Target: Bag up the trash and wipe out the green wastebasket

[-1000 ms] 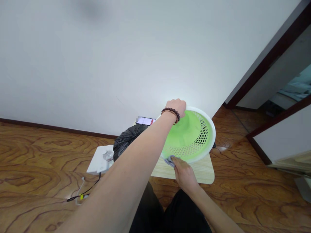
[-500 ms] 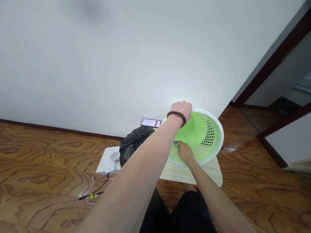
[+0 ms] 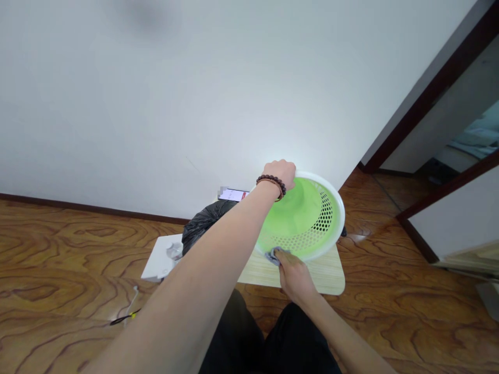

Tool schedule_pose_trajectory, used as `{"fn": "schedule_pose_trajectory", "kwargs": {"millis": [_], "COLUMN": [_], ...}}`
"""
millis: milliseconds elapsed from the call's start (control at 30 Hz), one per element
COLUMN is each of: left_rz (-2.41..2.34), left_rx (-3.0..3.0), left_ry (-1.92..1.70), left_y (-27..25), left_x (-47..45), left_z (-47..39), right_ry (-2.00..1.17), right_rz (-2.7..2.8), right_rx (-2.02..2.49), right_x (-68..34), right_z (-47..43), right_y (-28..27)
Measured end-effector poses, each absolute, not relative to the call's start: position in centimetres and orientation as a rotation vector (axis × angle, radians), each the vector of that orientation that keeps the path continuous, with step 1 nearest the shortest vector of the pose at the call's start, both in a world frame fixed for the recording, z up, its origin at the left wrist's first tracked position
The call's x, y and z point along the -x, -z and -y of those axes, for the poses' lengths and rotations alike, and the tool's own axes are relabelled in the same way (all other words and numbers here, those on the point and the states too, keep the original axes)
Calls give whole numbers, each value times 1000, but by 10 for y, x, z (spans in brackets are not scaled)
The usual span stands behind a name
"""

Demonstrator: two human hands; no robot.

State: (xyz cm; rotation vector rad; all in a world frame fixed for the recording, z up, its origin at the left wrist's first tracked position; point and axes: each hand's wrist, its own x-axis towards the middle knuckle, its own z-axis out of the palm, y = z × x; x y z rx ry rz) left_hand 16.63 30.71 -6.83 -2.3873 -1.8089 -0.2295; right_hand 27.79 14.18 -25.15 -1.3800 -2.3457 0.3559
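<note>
A round green plastic basket [image 3: 300, 213] with a white rim and perforated sides stands on a small wood-grain table [image 3: 323, 272], its inside facing me. My left hand [image 3: 281, 172], with a beaded bracelet at the wrist, is closed around the rim at the far left side. At the near rim, my right hand [image 3: 294, 272] pinches a grey cloth [image 3: 274, 255] that rests against the basket's edge. My left forearm hides part of the basket's left side.
Left of the basket lie a phone [image 3: 233, 195] and a black plastic bag [image 3: 202, 221], partly behind my arm. Beyond them sits a white box [image 3: 158, 254]. A cable [image 3: 123, 318] trails near the floor. The white wall [image 3: 234, 93] rises directly behind the table.
My right hand has moved with the cloth from inside the basket down onto its near rim. My left hand keeps its hold on the far rim. The view has shifted slightly.
</note>
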Motion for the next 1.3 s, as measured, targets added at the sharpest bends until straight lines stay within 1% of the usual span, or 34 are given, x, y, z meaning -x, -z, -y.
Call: {"fn": "schedule_pose_trajectory", "kwargs": {"millis": [67,167,333,500,567,633,733,833,900,967,1100,1300], "left_rz": [1811,1805,1795,1788,1785,1788,1798,1802,1804,1805,1802,1811], "left_rx": [2384,2388,2391,2397,2392,2389,2391,2400,2402,2398,2387,2374], "left_ry": [228,235,247,231,229,231,249,258,257,258,251,235], "left_y": [69,71,71,72,72,72,72,72,73,73,72,70], "left_x": [-165,-164,-166,-168,-168,-167,-166,-167,-168,-169,-167,-168], "left_z": [-307,-308,-308,-306,-305,-304,-305,-306,-306,-306,-305,-304], "right_ry": [-410,-450,-381,-486,-535,-593,-751,-877,-845,-748,-526,-347], "right_rz": [2353,2262,2036,2051,2128,2231,2369,2516,2588,2603,2501,2360], "right_rx": [1333,1433,1722,1924,1872,1725,1547,1469,1453,1464,1483,1523], "right_x": [-285,-295,-294,-267,-257,-253,-257,-263,-263,-259,-250,-246], "right_z": [-134,-144,-206,-246,-245,-241,-235,-232,-229,-224,-212,-191], "right_y": [246,243,256,277,281,280,275,270,270,271,275,273]}}
